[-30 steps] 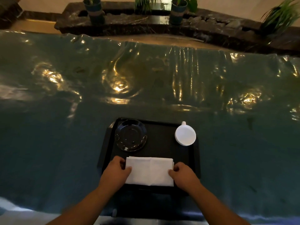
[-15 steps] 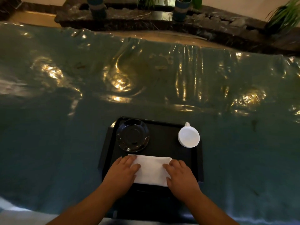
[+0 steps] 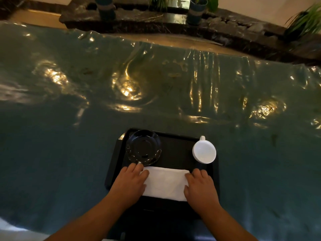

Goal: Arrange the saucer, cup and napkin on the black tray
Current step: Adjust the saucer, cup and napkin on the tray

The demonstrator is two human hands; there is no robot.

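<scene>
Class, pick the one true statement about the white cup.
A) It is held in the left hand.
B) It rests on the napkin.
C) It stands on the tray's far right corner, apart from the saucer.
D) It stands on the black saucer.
C: the cup stands alone at the far right of the tray, while the saucer lies empty at the far left.

One black tray (image 3: 175, 148) carries one black saucer (image 3: 143, 148), one white cup (image 3: 204, 151) and one white napkin (image 3: 165, 183), with two hands, left hand (image 3: 129, 184) and right hand (image 3: 201, 186), plus three potted plants (image 3: 196, 9).
</scene>
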